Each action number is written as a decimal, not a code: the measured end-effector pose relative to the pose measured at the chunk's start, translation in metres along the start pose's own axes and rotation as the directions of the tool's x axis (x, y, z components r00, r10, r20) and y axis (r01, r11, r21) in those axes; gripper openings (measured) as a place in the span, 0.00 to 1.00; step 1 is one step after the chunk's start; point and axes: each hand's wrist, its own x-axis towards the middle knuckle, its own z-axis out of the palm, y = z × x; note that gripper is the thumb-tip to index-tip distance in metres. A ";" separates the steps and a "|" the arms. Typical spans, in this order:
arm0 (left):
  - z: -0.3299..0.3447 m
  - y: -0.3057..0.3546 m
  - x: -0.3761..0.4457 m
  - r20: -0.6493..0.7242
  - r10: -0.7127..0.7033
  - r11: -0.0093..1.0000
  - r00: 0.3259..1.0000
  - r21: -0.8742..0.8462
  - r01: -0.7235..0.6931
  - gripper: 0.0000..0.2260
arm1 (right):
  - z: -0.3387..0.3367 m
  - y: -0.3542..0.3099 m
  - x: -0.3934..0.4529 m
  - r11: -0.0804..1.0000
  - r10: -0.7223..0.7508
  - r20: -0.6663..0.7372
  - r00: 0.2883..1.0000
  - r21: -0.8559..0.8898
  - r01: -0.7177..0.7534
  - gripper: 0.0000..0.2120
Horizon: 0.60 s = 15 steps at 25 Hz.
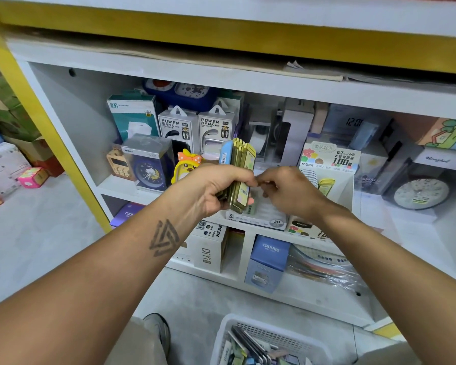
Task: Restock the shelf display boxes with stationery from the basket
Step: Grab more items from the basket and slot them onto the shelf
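Note:
My left hand (pixel 216 188) grips an upright stack of flat pencil-lead cases (pixel 238 164), mostly yellow with one blue at the left. My right hand (pixel 287 192) is beside it, fingertips pinching the edge of the rightmost case in the stack. Behind my right hand stands the white display box (pixel 329 164) marked 0.7 HB 100, with a yellow case and some white ones inside. A flatter box marked 2B (pixel 263 218) lies below my hands. The white basket (pixel 269 341) with more stationery sits on the floor at the bottom.
The shelf (pixel 121 185) holds clocks, power bank boxes (pixel 178 127), a yellow chick item (pixel 187 164) and a tape dispenser. Lower compartments hold a blue CRUHRE box (pixel 267 262) and a DIYI box. Cartons stand on the floor at left. My shoe (pixel 157 330) is near the basket.

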 end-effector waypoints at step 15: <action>0.054 -0.015 -0.002 -0.018 0.198 0.940 0.980 0.288 -0.184 0.17 | -0.044 -0.013 -0.018 0.832 0.177 -0.174 0.969 0.552 -0.053 0.17</action>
